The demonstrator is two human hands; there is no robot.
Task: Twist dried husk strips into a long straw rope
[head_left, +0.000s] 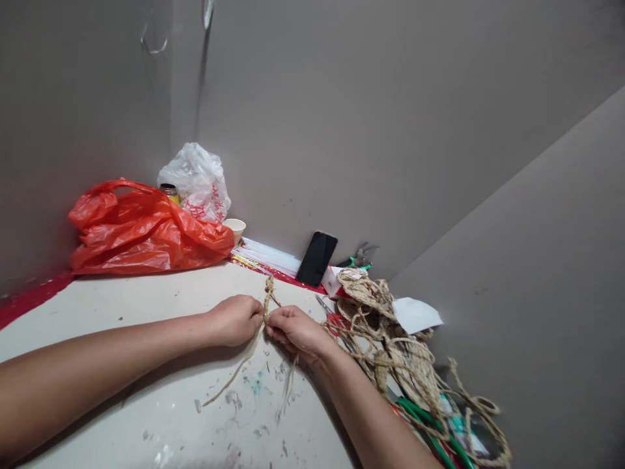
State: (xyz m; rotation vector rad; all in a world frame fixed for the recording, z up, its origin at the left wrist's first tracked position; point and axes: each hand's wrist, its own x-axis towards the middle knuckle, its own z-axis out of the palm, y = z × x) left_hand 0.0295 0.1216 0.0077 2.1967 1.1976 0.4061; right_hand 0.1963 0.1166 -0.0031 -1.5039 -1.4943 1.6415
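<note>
My left hand and my right hand meet over the pale floor, both pinched on a short piece of braided jute rope. The braided end sticks up between the fingertips. Loose strands trail down from the hands across the floor toward me. Both sets of fingers are closed tight around the rope.
A tangled heap of jute rope lies right of my right hand, with red-handled scissors and green-handled tools under it. A black phone leans on the wall. An orange plastic bag, white bag and paper cup sit in the corner.
</note>
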